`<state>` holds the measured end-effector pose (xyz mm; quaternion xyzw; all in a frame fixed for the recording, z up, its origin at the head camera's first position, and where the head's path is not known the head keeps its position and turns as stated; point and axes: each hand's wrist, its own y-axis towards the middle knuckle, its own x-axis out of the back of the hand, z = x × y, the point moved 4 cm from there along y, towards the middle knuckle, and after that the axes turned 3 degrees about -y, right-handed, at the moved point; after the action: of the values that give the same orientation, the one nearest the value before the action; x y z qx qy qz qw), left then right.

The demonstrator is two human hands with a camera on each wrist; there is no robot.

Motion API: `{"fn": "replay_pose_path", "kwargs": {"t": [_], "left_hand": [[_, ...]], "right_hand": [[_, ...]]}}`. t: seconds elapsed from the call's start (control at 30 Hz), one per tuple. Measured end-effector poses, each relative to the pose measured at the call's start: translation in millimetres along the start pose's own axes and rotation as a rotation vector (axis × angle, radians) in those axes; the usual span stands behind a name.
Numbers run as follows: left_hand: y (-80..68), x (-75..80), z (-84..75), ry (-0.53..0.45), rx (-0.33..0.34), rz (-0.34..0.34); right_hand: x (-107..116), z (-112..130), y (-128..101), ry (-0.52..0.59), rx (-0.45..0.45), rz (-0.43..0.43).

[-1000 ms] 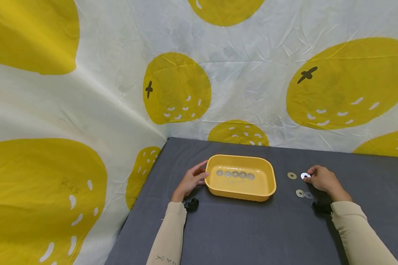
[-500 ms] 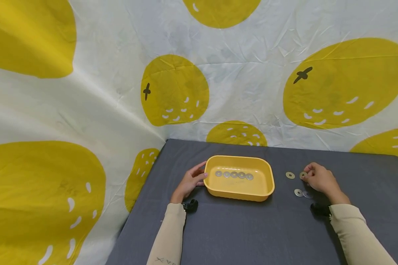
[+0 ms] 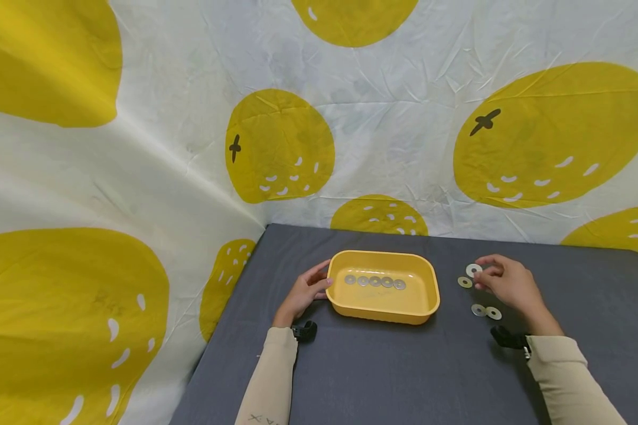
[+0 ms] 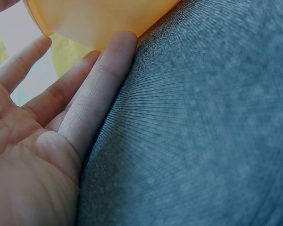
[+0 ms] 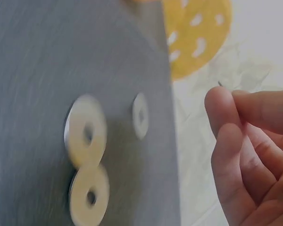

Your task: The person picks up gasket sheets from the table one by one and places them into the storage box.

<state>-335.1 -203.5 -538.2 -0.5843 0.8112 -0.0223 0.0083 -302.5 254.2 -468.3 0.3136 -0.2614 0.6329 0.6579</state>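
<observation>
My left hand [image 3: 301,295] holds the left end of a yellow plastic tray [image 3: 383,311], thumb at the rim. In the left wrist view, its long fingers lie fairly straight against the tray's outer wall [image 4: 80,21]. Several metal washers [image 3: 374,281] lie in a row inside the tray. Right of the tray, my right hand [image 3: 510,286] pinches a flat washer [image 3: 474,270] between thumb and fingers, above the table. In the right wrist view, only a dark sliver of that washer [image 5: 220,84] shows at the fingertips. Just below it in the head view lies a duller washer [image 3: 465,282].
Two washers lie touching or overlapping nearer the front, a left one [image 3: 478,310] and a right one [image 3: 493,313]. A dark grey cloth covers the table [image 3: 393,372]. White fabric [image 3: 393,147] with yellow fruit shapes hangs behind and at the left.
My right hand has lifted a washer off the table and shifted slightly left and away from me with it. The front right washer is now out of shadow. My left hand stays at the tray.
</observation>
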Motion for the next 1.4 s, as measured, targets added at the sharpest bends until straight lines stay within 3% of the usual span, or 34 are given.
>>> {"fn": "replay_pose_path", "kwargs": {"t": [0.3,0.8,1.07,1.4], "left_hand": [[-0.1,-0.6,-1.8,-0.003,0.001,-0.009],[0.8,0.3,0.5,-0.003,-0.008,-0.010],[2.2,2.9,1.0,-0.006,-0.025,0.002],[1.1,2.0,2.1,-0.008,-0.031,0.009]], "right_hand": [[1,39,-8,0.157,0.012,0.006],[-17,88,-14,0.150,0.056,0.057],[-41,113,-11,0.214,0.112,0.099],[-86,142,-2,0.275,0.143,0.159]]}}
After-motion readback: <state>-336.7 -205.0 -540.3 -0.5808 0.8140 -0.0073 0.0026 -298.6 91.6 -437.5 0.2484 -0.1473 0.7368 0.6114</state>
